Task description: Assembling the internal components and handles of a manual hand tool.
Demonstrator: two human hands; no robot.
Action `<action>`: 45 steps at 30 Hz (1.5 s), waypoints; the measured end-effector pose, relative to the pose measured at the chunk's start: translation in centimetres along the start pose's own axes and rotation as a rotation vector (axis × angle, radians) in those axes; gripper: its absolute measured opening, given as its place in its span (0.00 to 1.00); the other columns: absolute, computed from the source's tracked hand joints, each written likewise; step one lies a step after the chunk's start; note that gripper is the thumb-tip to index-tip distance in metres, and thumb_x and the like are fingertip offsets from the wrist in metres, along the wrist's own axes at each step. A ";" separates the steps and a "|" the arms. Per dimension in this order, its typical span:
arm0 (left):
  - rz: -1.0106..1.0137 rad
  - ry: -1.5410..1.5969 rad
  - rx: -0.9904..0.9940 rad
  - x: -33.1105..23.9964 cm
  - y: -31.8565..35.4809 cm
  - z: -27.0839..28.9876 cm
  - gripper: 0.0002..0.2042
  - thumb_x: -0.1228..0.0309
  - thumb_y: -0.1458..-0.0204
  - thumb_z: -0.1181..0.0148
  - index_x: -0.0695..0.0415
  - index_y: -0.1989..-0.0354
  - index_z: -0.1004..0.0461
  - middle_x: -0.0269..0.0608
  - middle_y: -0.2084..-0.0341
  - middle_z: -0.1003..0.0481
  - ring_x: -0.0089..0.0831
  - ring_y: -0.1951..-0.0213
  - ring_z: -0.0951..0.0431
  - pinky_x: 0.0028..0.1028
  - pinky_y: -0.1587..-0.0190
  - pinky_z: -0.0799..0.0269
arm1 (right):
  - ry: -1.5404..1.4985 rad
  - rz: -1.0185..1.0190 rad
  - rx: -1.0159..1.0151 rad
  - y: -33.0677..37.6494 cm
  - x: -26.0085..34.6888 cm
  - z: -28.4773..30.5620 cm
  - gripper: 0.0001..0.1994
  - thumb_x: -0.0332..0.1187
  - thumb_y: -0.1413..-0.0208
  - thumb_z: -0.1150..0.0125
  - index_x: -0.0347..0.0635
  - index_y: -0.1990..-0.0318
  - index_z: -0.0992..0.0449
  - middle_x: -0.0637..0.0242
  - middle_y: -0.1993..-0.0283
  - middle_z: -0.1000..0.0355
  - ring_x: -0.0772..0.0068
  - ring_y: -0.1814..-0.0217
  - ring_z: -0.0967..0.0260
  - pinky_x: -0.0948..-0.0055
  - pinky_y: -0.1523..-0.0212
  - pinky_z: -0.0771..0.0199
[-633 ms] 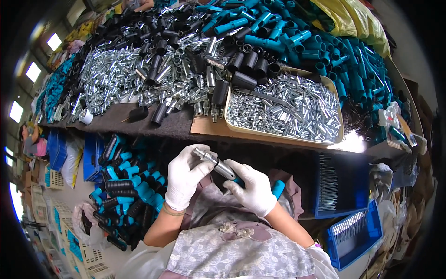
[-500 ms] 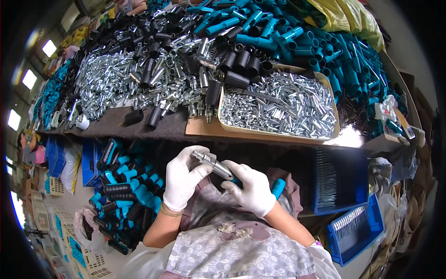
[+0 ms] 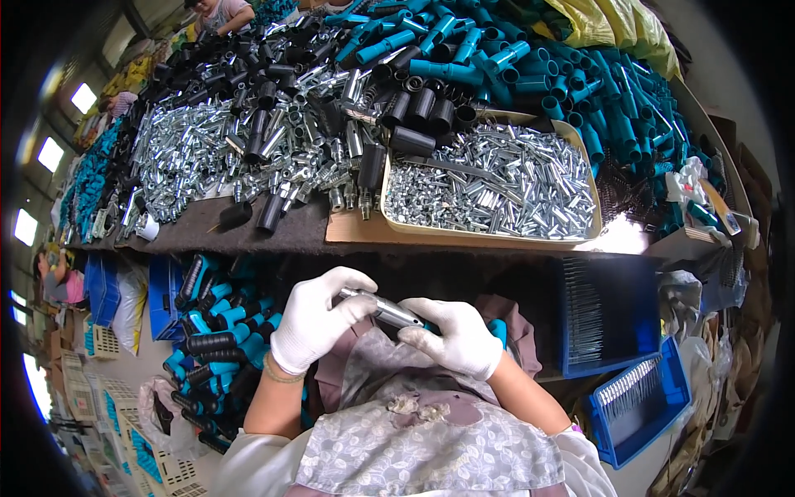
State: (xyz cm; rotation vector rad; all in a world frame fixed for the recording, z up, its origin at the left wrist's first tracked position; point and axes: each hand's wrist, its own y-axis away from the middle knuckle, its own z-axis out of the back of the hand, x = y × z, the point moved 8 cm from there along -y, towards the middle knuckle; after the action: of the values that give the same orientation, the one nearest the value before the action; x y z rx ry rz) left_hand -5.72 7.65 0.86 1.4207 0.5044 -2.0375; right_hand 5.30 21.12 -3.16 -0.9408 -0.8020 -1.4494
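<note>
In front of my apron I hold a silver metal cylinder (image 3: 392, 311), tilted, between both white-gloved hands. My left hand (image 3: 319, 321) pinches its upper left end, and the fingers cover that tip. Around the lower right end, where a bit of teal shows, my right hand (image 3: 454, 335) is closed. A small dark hole is visible in the cylinder's side. Beyond my hands, a cream tray (image 3: 497, 235) full of small silver pins and fittings sits on the bench. Loose silver fittings (image 3: 195, 153) lie heaped to its left.
Teal tubes (image 3: 609, 108) and black sleeves (image 3: 418, 108) are piled at the back. Teal-and-black handles (image 3: 219, 340) fill the lower left. Blue bins (image 3: 617, 364) with rows of metal rods stand at the right. The bench edge (image 3: 273, 247) runs just beyond my hands. People (image 3: 224, 15) are at the far left.
My left hand has shifted slightly left and down, and its fingers now cover the cylinder's tip that showed before. My right hand has moved slightly right. The view has shifted a little.
</note>
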 end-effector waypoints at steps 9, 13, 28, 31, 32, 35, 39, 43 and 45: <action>-0.024 0.056 -0.034 0.2 0.6 1.1 0.16 0.72 0.51 0.31 0.65 0.54 0.24 0.38 0.66 0.23 0.22 0.65 0.24 0.24 0.60 0.26 | -0.083 -0.038 0.034 0.5 -0.9 -0.2 0.21 0.48 0.44 0.37 0.44 0.50 0.23 0.49 0.62 0.23 0.45 0.58 0.24 0.59 0.58 0.24; -0.274 -0.208 0.103 -1.7 0.9 -0.7 0.09 0.79 0.50 0.37 0.63 0.60 0.22 0.45 0.63 0.22 0.34 0.62 0.21 0.28 0.57 0.25 | -0.057 -0.015 0.047 0.7 -1.3 -0.5 0.22 0.48 0.44 0.37 0.43 0.49 0.23 0.49 0.62 0.23 0.45 0.58 0.23 0.60 0.57 0.24; -0.614 -0.347 0.149 -4.7 1.8 -1.5 0.13 0.81 0.56 0.38 0.61 0.60 0.22 0.47 0.59 0.23 0.49 0.54 0.24 0.34 0.51 0.26 | -0.072 -0.028 0.069 0.9 -1.5 -0.4 0.23 0.48 0.44 0.38 0.42 0.48 0.23 0.48 0.61 0.23 0.45 0.57 0.23 0.60 0.56 0.24; -0.172 -0.287 0.041 -2.9 1.7 0.0 0.19 0.76 0.53 0.34 0.62 0.51 0.25 0.47 0.60 0.22 0.37 0.58 0.20 0.30 0.57 0.24 | -0.076 -0.030 0.077 0.8 -1.4 -0.5 0.23 0.49 0.44 0.38 0.42 0.48 0.23 0.48 0.61 0.22 0.45 0.57 0.23 0.59 0.55 0.24; -0.078 -0.215 0.051 -1.6 1.5 0.2 0.17 0.76 0.52 0.33 0.62 0.52 0.24 0.46 0.63 0.22 0.34 0.61 0.19 0.30 0.59 0.24 | -0.061 -0.026 0.092 0.8 -1.4 -0.6 0.23 0.49 0.44 0.38 0.42 0.48 0.23 0.48 0.60 0.22 0.45 0.56 0.23 0.60 0.55 0.24; -0.176 -0.345 0.070 -2.3 1.5 -0.8 0.09 0.78 0.51 0.37 0.62 0.61 0.21 0.46 0.67 0.21 0.41 0.66 0.20 0.31 0.59 0.23 | -0.016 -0.019 0.110 0.8 -1.3 -1.0 0.23 0.49 0.44 0.38 0.43 0.48 0.23 0.48 0.61 0.22 0.45 0.57 0.23 0.60 0.56 0.24; -0.567 -0.336 0.125 -4.7 2.0 -1.3 0.13 0.79 0.54 0.35 0.60 0.58 0.22 0.47 0.58 0.23 0.47 0.56 0.23 0.35 0.52 0.26 | -0.050 -0.028 0.082 1.0 -1.4 -0.6 0.23 0.49 0.44 0.38 0.43 0.48 0.23 0.49 0.61 0.22 0.45 0.57 0.23 0.59 0.56 0.24; -0.068 -0.171 0.039 0.1 1.8 0.1 0.13 0.78 0.52 0.34 0.61 0.56 0.22 0.45 0.66 0.23 0.35 0.67 0.21 0.28 0.64 0.24 | -0.046 -0.034 0.121 0.8 -1.3 -1.1 0.23 0.49 0.44 0.38 0.43 0.48 0.23 0.48 0.61 0.22 0.45 0.57 0.23 0.59 0.56 0.24; -0.148 -0.363 0.145 -2.0 1.8 -0.9 0.09 0.79 0.52 0.37 0.61 0.61 0.20 0.48 0.63 0.23 0.42 0.64 0.21 0.30 0.59 0.24 | -0.022 -0.025 0.137 0.9 -1.2 -1.3 0.23 0.49 0.44 0.38 0.43 0.48 0.23 0.48 0.62 0.23 0.45 0.57 0.23 0.59 0.56 0.24</action>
State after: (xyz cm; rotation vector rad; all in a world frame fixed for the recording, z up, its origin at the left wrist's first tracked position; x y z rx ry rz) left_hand -3.44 7.36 2.43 1.0794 0.3185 -2.4254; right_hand 6.04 20.41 -4.81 -0.8462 -0.9203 -1.3888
